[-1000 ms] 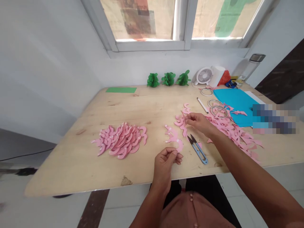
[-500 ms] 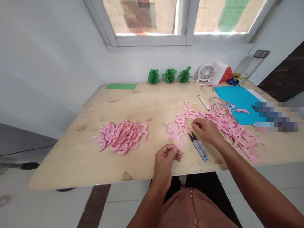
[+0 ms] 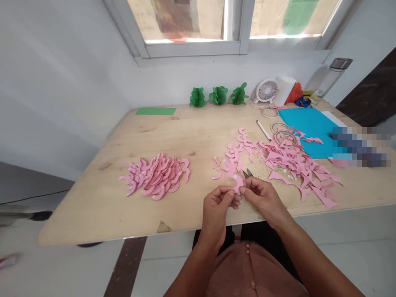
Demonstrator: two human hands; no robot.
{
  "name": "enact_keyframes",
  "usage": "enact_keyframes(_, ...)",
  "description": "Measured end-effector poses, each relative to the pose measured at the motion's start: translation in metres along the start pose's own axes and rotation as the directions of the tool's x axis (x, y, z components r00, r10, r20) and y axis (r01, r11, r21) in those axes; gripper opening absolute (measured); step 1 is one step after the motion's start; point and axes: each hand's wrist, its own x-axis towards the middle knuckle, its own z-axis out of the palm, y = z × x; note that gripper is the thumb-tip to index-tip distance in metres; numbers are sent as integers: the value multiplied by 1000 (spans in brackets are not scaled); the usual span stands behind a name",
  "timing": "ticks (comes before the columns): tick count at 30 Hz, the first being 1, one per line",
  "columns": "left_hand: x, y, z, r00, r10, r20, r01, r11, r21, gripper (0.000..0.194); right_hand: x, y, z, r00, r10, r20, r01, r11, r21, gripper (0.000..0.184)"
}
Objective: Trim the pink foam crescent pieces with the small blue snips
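Note:
My left hand point(image 3: 218, 204) pinches a curved pink paper piece point(image 3: 237, 182) between thumb and fingers, above the table's front edge. A small pale square shows near the piece's upper end. At its right side, my right hand point(image 3: 262, 198) has thumb and forefinger closed on the paper's edge. Beneath that hand lie thread snips point(image 3: 247, 173); only the dark blade tips show, and the handles are hidden. More curved pink pieces point(image 3: 217, 170) with pale squares lie just beyond my hands. A heap of curved pink paper pieces point(image 3: 162, 175) lies to the left.
Pink paper offcuts point(image 3: 305, 171) spread over the right side, beside rolls of tape point(image 3: 285, 139), a white pen point(image 3: 264, 130) and blue sheets point(image 3: 309, 119). Along the wall stand green paper shapes point(image 3: 219, 95), a small fan point(image 3: 266, 90) and a bottle point(image 3: 331, 78). A green strip point(image 3: 156, 111) lies back left.
My right hand has moved left and down from the pink scraps to the held paper piece, taking its right edge and covering most of the snips. The view has shifted slightly.

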Motion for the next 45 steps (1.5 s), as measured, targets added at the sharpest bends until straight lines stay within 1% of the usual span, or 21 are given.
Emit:
enact_keyframes(3, -2, -2, 0, 1000, -11, -18, 11, 1000, 21, 15, -2, 5, 0, 1000, 2, -28, -2, 1000, 3, 16)
enact_keyframes(6, -3, -4, -1, 999, -23, -34, 24, 999, 38, 15, -5, 10, -1, 999, 10, -33, -10, 1000, -7, 15)
enact_keyframes(14, -6, -4, -6, 1000, -25, -8, 26, 988, 151, 13, -10, 15, -6, 996, -8, -94, -2, 995, -105, 18)
enact_keyframes(21, -7, -3, -8, 999, -8, 32, 1, 980, 200, 10, -13, 19, -8, 998, -3, -67, -3, 995, -100, 19)
enact_keyframes(26, -5, -1, -7, 999, -26, 27, 20, 976, 216, 12, -14, 18, -6, 999, -7, -44, 2, 994, -111, 18)
enact_keyframes(29, -4, 1, -6, 998, -35, 42, 24, 971, 236, 11, -16, 12, -11, 999, -28, -44, 20, 985, -170, 18)
enact_keyframes(31, -3, 1, -7, 999, -26, 33, 17, 971, 239, 10, -19, 9, -19, 996, -58, -70, 37, 962, -270, 16)
enact_keyframes(33, -1, 0, -9, 1000, -11, 17, 6, 973, 232, 9, -23, 6, -30, 982, -125, -141, 56, 907, -418, 15)
enact_keyframes(34, -1, -1, -10, 1000, -4, 11, 1, 973, 229, 9, -25, 6, -36, 969, -169, -181, 56, 862, -503, 14)
enact_keyframes(36, 0, -2, -12, 1000, 7, 6, -8, 975, 224, 9, -28, 8, -45, 947, -235, -217, 35, 749, -662, 13)
enact_keyframes(38, 1, -3, -13, 1000, 9, 6, -10, 975, 223, 9, -30, 13, -49, 945, -263, -194, 17, 634, -773, 13)
enact_keyframes(40, 0, -3, -12, 1000, 4, 6, -5, 975, 221, 8, -30, 18, -48, 954, -264, -144, 18, 528, -849, 17)
enact_keyframes(43, -1, -2, -12, 1000, -3, 0, 3, 975, 221, 8, -28, 24, -42, 961, -262, -90, 17, 379, -925, 24)
enact_keyframes(45, -2, -2, -11, 1000, -4, -2, 5, 974, 226, 8, -26, 25, -39, 960, -267, -79, 6, 303, -953, 25)
